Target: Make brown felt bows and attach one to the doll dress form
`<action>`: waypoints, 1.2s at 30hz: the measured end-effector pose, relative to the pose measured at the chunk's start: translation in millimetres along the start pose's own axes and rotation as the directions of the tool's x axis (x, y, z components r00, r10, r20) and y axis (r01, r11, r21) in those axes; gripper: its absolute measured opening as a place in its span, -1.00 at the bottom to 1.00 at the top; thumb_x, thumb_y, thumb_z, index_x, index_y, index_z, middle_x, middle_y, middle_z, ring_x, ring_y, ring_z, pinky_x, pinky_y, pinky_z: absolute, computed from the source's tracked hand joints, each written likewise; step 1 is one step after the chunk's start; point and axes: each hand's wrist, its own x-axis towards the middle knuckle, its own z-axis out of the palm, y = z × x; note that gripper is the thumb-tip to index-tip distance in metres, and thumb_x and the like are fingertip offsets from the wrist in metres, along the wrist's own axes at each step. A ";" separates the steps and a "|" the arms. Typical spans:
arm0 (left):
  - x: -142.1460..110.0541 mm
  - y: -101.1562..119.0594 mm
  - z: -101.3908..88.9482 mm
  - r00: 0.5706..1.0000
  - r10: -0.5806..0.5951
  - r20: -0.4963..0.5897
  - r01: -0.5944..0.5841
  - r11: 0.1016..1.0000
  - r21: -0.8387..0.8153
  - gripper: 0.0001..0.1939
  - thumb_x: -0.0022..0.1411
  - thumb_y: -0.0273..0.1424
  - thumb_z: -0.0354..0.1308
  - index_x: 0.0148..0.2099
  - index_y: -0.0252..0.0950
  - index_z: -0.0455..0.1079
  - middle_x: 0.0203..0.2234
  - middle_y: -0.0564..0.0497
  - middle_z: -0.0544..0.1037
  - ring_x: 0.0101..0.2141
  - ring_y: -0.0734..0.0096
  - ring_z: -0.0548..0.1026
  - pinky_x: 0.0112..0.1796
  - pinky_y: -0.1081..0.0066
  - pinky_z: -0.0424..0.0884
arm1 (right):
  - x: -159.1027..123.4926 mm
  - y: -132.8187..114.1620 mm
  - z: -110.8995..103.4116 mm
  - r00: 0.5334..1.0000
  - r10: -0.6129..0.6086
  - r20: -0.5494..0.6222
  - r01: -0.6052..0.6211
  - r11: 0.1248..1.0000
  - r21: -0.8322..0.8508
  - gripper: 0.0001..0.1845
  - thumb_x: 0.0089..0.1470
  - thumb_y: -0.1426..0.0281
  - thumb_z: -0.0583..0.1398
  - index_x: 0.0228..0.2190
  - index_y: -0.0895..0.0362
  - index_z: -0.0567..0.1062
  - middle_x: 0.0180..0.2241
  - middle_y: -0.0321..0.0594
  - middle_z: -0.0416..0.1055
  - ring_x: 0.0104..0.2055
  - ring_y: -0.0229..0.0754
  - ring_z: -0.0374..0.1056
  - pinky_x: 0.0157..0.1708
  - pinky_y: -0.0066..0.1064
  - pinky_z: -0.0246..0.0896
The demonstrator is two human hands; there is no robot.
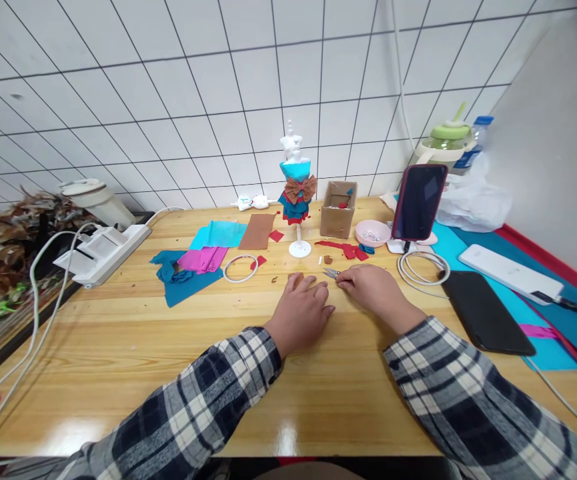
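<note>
My right hand (371,290) is closed around a small pair of scissors (331,273), whose pointed metal blades face left, low over the table. To its left, my left hand (304,313) rests on the wood, palm down with the fingers slightly bent and apart. A small brown fabric piece (294,279) shows at its fingertips; how much lies beneath them is hidden. Behind both hands stands a white mini dress form (292,147) on a round base. It wears a turquoise top, a brown bow (299,190) and a blue ruffled skirt with red trim.
Fabric pieces in turquoise (218,235), magenta (203,260), blue (191,287) and brown (257,231) lie left, near a white hoop (241,269). A cardboard box (338,217), pink bowl (373,233), propped phone (419,202), coiled cable (424,269) and black phone (491,313) stand right.
</note>
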 end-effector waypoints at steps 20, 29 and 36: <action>0.4 -12.0 -5.0 0.996 -0.094 0.009 0.093 0.971 -0.220 -0.92 0.21 -0.41 0.05 -0.24 -0.22 0.35 -0.21 -0.04 0.53 0.06 0.13 0.27 0.17 -0.03 -0.04 | -8.6 -17.6 -5.7 0.994 -0.112 -0.009 0.112 0.994 -0.007 -0.65 0.20 0.40 0.01 -0.11 -0.03 0.54 -0.24 -0.18 0.47 -0.20 -0.18 0.38 -0.33 -0.44 0.14; -1.0 -19.9 -3.3 0.986 -0.152 -0.072 0.123 0.942 -0.314 -0.88 0.19 -0.44 0.06 -0.20 -0.20 0.35 -0.02 -0.02 0.51 0.06 0.19 0.33 0.14 0.06 0.08 | -6.0 -13.6 -2.4 0.994 -0.110 0.001 0.110 0.994 0.011 -0.68 0.21 0.38 0.03 -0.16 0.01 0.56 -0.24 -0.19 0.50 -0.19 -0.16 0.40 -0.29 -0.44 0.16; -13.4 -39.5 -23.4 0.992 -0.120 -0.040 0.110 0.975 -0.192 -0.87 0.19 -0.43 0.08 -0.23 -0.20 0.43 -0.25 -0.02 0.55 -0.15 0.21 0.40 -0.07 0.17 0.25 | -6.3 -10.8 1.8 0.992 -0.123 -0.026 0.123 0.992 0.009 -0.66 0.23 0.33 0.00 -0.16 -0.05 0.55 -0.22 -0.23 0.51 -0.19 -0.16 0.40 -0.31 -0.42 0.15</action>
